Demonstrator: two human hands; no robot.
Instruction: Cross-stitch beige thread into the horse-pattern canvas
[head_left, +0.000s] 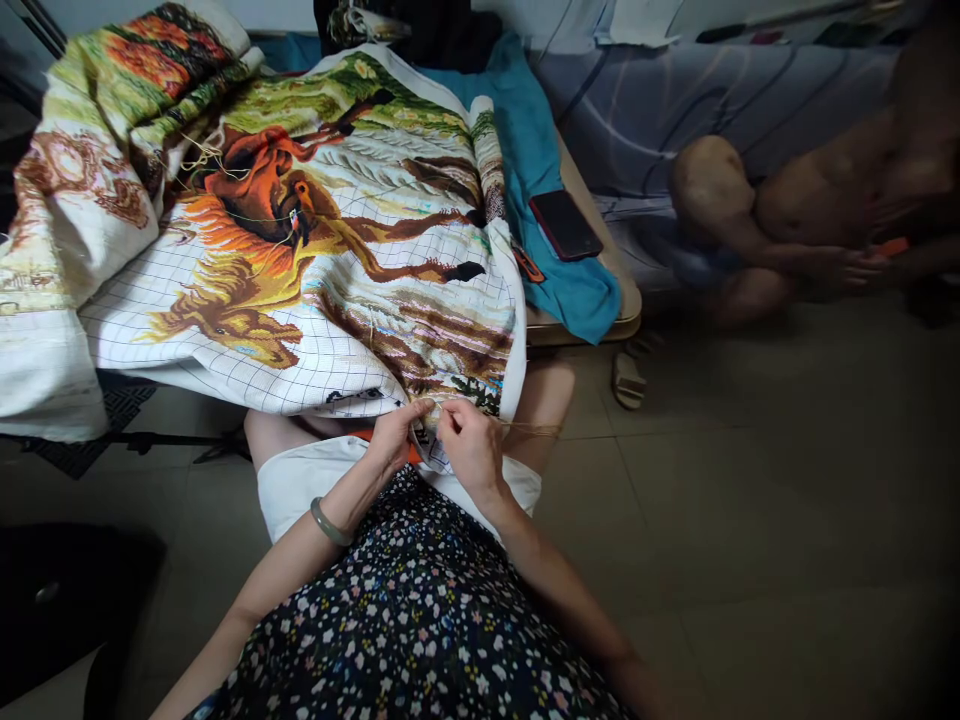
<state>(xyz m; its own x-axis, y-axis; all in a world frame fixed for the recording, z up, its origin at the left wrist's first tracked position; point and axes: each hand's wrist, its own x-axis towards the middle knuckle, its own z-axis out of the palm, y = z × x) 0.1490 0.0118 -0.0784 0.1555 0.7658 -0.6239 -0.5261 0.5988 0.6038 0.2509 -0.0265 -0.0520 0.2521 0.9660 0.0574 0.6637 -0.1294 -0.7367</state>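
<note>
A large cross-stitch cloth point(360, 340) with horses stitched on a white, gridded ground spreads from the low table over my lap. My left hand point(395, 435) is closed on the cloth's near edge, thumb on top. Beside it, almost touching, my right hand point(472, 442) is pinched at the fingertips over the same edge. Pale brown thread point(534, 429) trails to the right from my right hand. Whether a needle is between the fingertips is too small to tell. Stitched brown and dark green patches lie just above both hands.
A phone point(566, 225) and orange-handled scissors point(528, 264) lie on a teal cloth point(592, 300) at the right. Loose threads point(202, 150) lie on the stitching. A sandal point(628, 381) is on the tiled floor. Another person point(795, 220) sits at the far right, hands together.
</note>
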